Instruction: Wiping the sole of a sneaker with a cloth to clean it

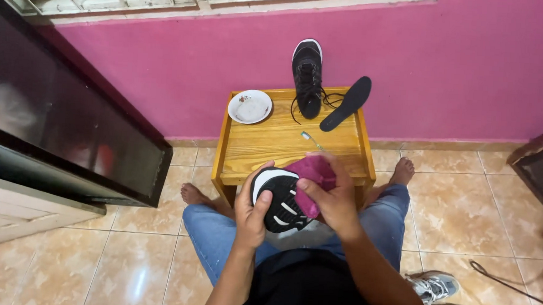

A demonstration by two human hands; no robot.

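My left hand [253, 210] grips a black shoe with white stripes [279, 202] over my lap, its side turned up toward me. My right hand [334, 196] presses a magenta cloth [312, 173] against the shoe's upper side. A second black shoe [307, 77] leans upright against the pink wall at the back of a small wooden table [265, 146]. A black insole [346, 103] lies tilted beside it, and a small toothbrush [312, 139] rests on the tabletop.
A white dish [250, 106] sits on the table's back left corner. A dark glass-fronted cabinet [56, 116] stands at left. A pair of grey sneakers [440, 297] lies on the tiled floor at right, with a thin cable [506, 285] nearby.
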